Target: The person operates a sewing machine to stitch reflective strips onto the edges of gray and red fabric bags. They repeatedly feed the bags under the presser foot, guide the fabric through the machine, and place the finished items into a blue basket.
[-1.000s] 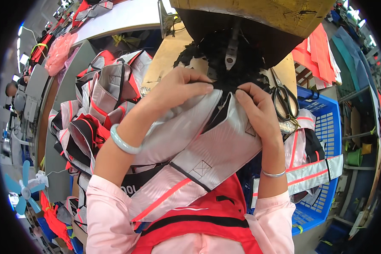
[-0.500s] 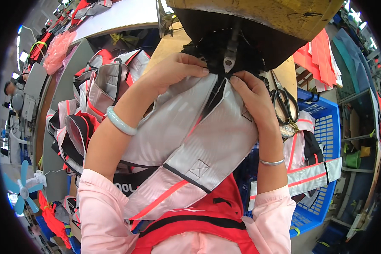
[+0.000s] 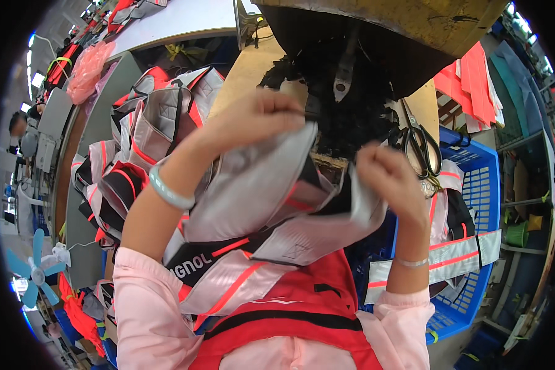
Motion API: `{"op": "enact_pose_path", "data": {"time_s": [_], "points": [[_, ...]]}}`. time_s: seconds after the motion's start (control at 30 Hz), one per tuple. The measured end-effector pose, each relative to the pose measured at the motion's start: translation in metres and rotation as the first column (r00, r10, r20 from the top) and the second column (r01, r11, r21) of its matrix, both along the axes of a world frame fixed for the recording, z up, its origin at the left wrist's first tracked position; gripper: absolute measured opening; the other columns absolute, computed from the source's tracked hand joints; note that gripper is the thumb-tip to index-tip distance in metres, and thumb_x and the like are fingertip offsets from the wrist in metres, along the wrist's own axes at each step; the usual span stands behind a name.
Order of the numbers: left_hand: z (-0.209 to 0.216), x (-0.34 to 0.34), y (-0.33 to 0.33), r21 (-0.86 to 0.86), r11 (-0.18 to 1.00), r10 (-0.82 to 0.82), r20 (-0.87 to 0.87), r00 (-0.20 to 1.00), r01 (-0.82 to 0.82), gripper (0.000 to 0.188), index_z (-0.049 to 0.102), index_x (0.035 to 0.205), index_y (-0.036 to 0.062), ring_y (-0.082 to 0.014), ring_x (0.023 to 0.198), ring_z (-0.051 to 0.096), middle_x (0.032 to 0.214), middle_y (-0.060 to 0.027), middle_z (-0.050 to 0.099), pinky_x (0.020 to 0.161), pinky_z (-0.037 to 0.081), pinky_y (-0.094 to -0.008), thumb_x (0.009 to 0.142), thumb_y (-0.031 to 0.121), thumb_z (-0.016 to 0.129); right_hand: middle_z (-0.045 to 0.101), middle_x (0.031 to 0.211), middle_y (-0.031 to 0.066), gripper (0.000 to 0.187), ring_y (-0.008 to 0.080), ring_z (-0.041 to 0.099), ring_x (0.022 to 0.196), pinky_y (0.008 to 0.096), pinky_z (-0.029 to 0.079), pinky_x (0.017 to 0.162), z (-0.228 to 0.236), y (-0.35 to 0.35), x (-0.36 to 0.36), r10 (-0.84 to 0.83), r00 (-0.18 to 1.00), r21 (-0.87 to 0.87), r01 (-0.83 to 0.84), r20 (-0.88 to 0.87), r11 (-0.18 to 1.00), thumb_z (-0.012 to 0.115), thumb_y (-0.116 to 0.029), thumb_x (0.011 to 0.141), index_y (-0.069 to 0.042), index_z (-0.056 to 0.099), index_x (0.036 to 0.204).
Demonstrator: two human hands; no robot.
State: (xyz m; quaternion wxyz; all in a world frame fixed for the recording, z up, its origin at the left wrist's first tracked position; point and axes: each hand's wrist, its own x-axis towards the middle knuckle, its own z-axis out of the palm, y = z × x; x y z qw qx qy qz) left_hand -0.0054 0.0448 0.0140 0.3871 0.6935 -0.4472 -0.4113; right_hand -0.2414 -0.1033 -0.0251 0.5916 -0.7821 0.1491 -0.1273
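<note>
A silvery grey fabric piece (image 3: 246, 191) with black edging and coral-red strips hangs between my two hands and droops over my red apron (image 3: 327, 290). My left hand (image 3: 262, 117), fingers curled and pinched, grips its upper left edge. Smeared by motion, my right hand (image 3: 385, 172) has its fingers closed round the other edge on the right. The edges stand apart, with a gap showing black lining between them. Just beyond the hands, a pointed metal part (image 3: 343, 83) hangs under a worn yellow machine head (image 3: 382, 18), above a surface with ragged black material (image 3: 357, 117).
Black-handled scissors (image 3: 420, 145) lie right of the machine. A blue plastic basket (image 3: 484, 203) with similar fabric pieces stands at the right. More grey and red pieces (image 3: 157, 117) are heaped at the left, beside a grey panel (image 3: 95, 166). A small blue fan (image 3: 36, 268) is far left.
My hands have spread the fabric edges apart and drawn them away from the pointed metal part. The right hand came down and right, and the fabric folded up between them.
</note>
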Motion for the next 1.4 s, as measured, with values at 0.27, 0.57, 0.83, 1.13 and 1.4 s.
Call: {"op": "enact_pose_path", "data": {"time_s": [0.27, 0.57, 0.83, 1.13, 1.4], "points": [[-0.005, -0.040, 0.021, -0.193, 0.975, -0.085, 0.116, 0.990, 0.107, 0.025, 0.067, 0.098, -0.0025, -0.0125, 0.080, 0.061, 0.085, -0.0080, 0.069, 0.075, 0.048, -0.0269, 0.084, 0.018, 0.065, 0.064, 0.094, 0.0033, 0.025, 0.0063, 0.057, 0.083, 0.0218, 0.047, 0.071, -0.005, 0.037, 0.006, -0.130, 0.980, 0.261, 0.086, 0.153, 0.961, 0.064, -0.016, 0.090, 0.001, 0.061, 0.109], [0.002, -0.035, -0.005, -0.164, 0.985, -0.025, 0.129, 0.991, 0.046, 0.027, 0.070, 0.094, -0.0020, -0.0125, 0.078, 0.061, 0.083, -0.0076, 0.069, 0.074, 0.048, -0.0262, 0.079, 0.020, 0.069, 0.060, 0.077, -0.0025, 0.019, 0.0015, 0.050, 0.069, 0.0186, 0.039, 0.058, -0.002, 0.014, 0.031, -0.207, 0.974, 0.262, 0.176, 0.096, 0.949, 0.063, -0.019, 0.090, 0.000, 0.062, 0.092], [-0.017, -0.011, -0.027, -0.124, 0.990, 0.066, -0.029, 0.997, -0.069, 0.030, 0.070, 0.097, -0.0025, -0.0099, 0.079, 0.059, 0.086, -0.0049, 0.067, 0.072, 0.045, -0.0230, 0.079, 0.022, 0.072, 0.053, 0.071, -0.0038, 0.024, 0.0046, 0.046, 0.064, 0.0198, 0.037, 0.060, -0.029, 0.006, 0.056, -0.273, 0.955, 0.540, 0.171, 0.114, 0.824, 0.061, -0.027, 0.093, -0.003, 0.061, 0.092], [-0.018, -0.005, -0.042, -0.061, 0.985, 0.148, -0.174, 0.974, -0.161, 0.027, 0.069, 0.099, 0.0009, -0.0077, 0.077, 0.059, 0.088, -0.0021, 0.066, 0.071, 0.044, -0.0201, 0.080, 0.019, 0.074, 0.055, 0.077, -0.0017, 0.019, 0.0079, 0.051, 0.069, 0.0233, 0.042, 0.065, -0.030, -0.002, 0.069, -0.294, 0.943, 0.717, 0.097, 0.156, 0.691, 0.062, -0.024, 0.093, -0.005, 0.060, 0.092], [-0.019, 0.001, -0.047, -0.046, 0.973, 0.198, -0.352, 0.915, -0.228, 0.026, 0.067, 0.103, 0.0005, -0.0104, 0.089, 0.065, 0.096, -0.0053, 0.070, 0.082, 0.049, -0.0229, 0.080, 0.011, 0.073, 0.055, 0.079, -0.0024, 0.019, 0.0081, 0.053, 0.070, 0.0228, 0.043, 0.066, -0.028, -0.012, 0.078, -0.297, 0.938, 0.749, 0.066, 0.180, 0.659, 0.065, -0.022, 0.090, -0.004, 0.062, 0.093]]}}
